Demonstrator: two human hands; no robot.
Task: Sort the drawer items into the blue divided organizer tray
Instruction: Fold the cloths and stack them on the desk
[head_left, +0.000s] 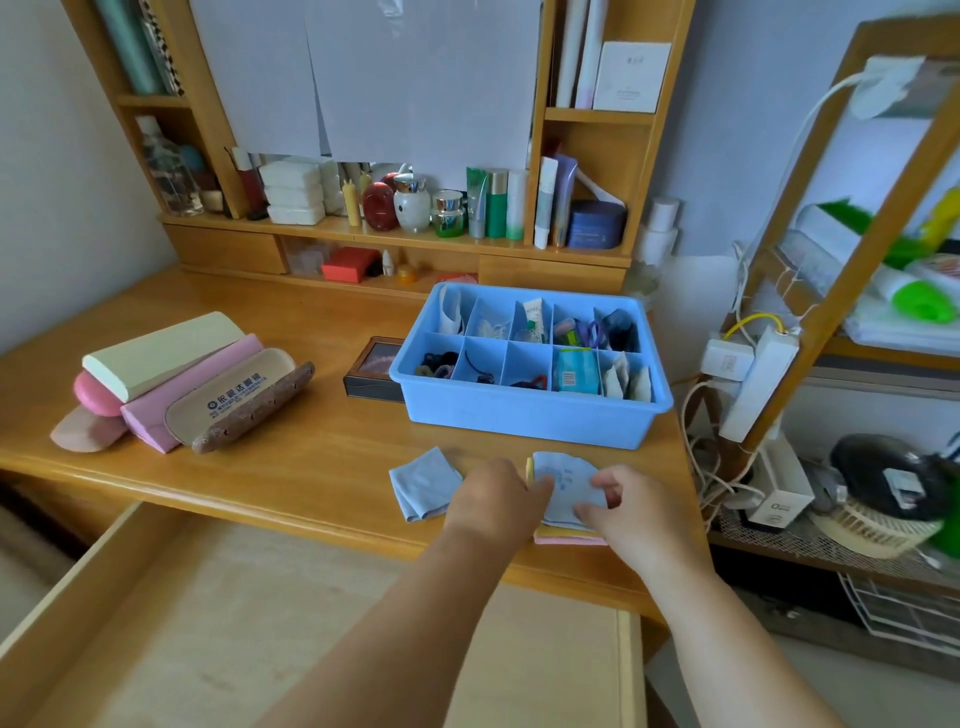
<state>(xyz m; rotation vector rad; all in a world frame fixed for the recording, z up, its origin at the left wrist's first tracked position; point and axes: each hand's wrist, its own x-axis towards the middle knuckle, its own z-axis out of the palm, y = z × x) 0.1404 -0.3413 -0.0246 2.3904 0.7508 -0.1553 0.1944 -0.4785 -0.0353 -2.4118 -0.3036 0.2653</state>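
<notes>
Head view looks down on a wooden desk (322, 441). Near its front edge, toward the right corner, both hands work on a small stack of cloths. The left hand (496, 496) lies with its back up and its fingers reaching the left edge of the light blue cloth (566, 480) on top of the stack; whether they pinch it cannot be told. The right hand (618, 506) has its fingers curled onto the right side of that same cloth, gripping it. Under it show a yellow cloth edge (530, 470) and a pink cloth (569, 540). Just left of the left hand lies a separate folded blue cloth (423, 486), flat on the desk.

Behind the hands, near the right edge of the desk, sits the blue divided organizer tray (524, 415), its compartments holding hair ties, a tube, packets and other small items. A small dark box (371, 376) touches its left side. Toward the left edge, several glasses cases (182, 382) are piled together. Below the front edge the open drawer (208, 623) extends toward the camera.
</notes>
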